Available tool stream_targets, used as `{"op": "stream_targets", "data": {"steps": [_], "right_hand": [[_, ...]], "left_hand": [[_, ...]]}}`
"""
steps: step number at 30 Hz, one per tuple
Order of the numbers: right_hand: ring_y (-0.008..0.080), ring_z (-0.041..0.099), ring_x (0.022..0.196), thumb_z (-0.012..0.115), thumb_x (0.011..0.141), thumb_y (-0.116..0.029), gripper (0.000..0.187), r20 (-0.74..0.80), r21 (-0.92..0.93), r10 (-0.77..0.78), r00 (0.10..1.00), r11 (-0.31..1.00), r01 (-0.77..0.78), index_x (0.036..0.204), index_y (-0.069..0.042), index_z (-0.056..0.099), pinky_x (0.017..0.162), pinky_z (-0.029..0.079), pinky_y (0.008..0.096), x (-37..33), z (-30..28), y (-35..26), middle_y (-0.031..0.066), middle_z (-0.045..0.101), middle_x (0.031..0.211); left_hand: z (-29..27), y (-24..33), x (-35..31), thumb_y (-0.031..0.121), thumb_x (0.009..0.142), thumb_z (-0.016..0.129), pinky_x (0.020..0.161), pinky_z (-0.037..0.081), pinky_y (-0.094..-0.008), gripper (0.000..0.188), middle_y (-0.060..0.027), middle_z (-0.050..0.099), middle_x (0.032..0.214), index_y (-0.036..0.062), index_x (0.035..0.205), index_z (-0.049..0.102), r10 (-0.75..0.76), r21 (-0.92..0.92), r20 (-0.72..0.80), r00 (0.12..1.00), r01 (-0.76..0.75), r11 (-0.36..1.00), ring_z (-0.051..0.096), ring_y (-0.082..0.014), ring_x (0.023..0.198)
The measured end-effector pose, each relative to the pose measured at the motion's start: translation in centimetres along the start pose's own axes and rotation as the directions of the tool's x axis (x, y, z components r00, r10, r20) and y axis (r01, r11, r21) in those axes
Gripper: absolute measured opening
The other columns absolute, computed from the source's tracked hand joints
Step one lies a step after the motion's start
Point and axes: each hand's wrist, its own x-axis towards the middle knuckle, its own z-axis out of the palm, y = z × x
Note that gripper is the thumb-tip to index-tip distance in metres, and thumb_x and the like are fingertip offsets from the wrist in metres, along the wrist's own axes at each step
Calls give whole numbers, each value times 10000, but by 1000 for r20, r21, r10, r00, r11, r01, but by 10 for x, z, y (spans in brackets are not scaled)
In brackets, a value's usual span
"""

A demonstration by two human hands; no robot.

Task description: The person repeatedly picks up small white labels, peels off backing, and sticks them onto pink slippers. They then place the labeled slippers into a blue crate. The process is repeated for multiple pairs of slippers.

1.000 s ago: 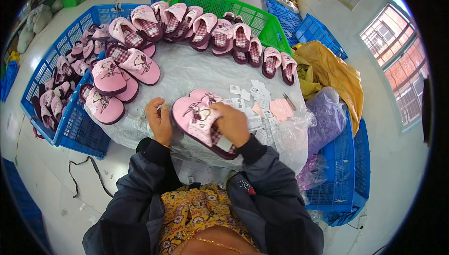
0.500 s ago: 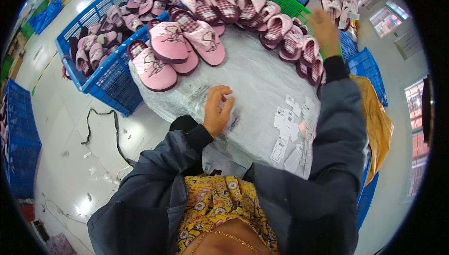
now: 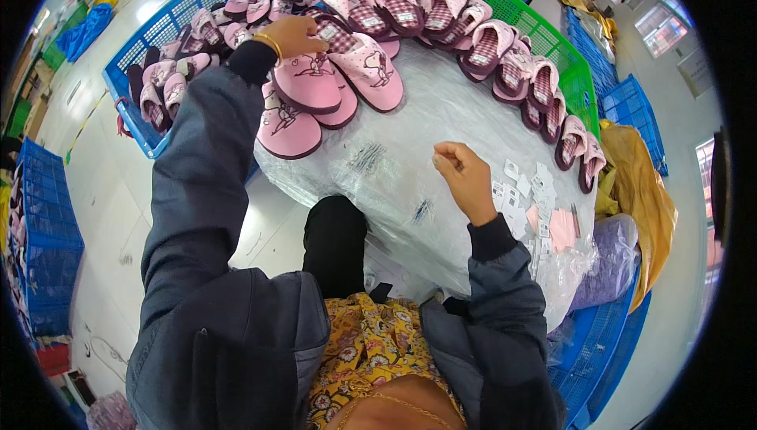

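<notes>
Large pink slippers with dark soles and a printed dog figure lie overlapped at the table's far left. My left hand (image 3: 290, 38), with a thin bracelet at the wrist, reaches over them, fingers closed at the heel end of the top pink slipper (image 3: 306, 83); the fingers' undersides are hidden. Another slipper (image 3: 369, 74) lies just right of it. Over the middle of the plastic-covered table (image 3: 386, 138) hovers my right hand (image 3: 465, 182), thumb and fingers pinched together with nothing visible in them. Several white tags (image 3: 516, 193) are scattered to its right.
A blue crate (image 3: 158, 134) full of pink slippers stands at the far left. A row of smaller slippers (image 3: 516, 71) curves along the table's far edge, before a green crate (image 3: 587, 87). On the right lie brown wrapping (image 3: 643, 201), a purple bundle (image 3: 607, 253) and pink paper (image 3: 561, 229).
My left hand has moved from mid-table to the slipper pile. My right hand has come back from the far right to mid-table. The pair beyond it is gone from that spot.
</notes>
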Motion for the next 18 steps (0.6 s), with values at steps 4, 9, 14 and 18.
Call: {"op": "stream_targets", "data": {"steps": [4,9,14,18], "right_hand": [[92,614,756,682,896,-97,193,-101,20,96,990,995,-95,1050,18,664,705,504,236,-43,-22,6,59,689,885],[83,609,752,678,902,-92,172,-168,68,140,976,989,-131,1039,12,671,699,503,235,-86,-33,4,51,686,873],[86,605,743,675,905,-94,150,-252,70,127,960,991,-112,1015,8,673,689,496,236,-129,-51,2,49,679,864],[88,600,731,672,905,-92,148,-319,84,138,938,990,-117,1009,14,669,676,493,241,-169,-72,8,52,671,855]], "left_hand": [[-13,32,31,391,768,742,837,496,-366,443,-133,704,1031,27,1015,691,261,-129,165,951,-241,962,658,-255,933],[20,48,66,266,862,628,869,493,-379,289,-110,695,1090,86,1073,709,391,188,472,790,-524,831,640,-289,1014],[33,8,83,203,825,597,808,509,-411,217,-74,704,1002,175,982,744,788,254,303,536,-842,475,653,-295,942],[3,56,36,120,868,527,845,488,-392,273,-97,675,996,171,1043,730,702,205,180,689,-724,659,618,-299,930]]}}
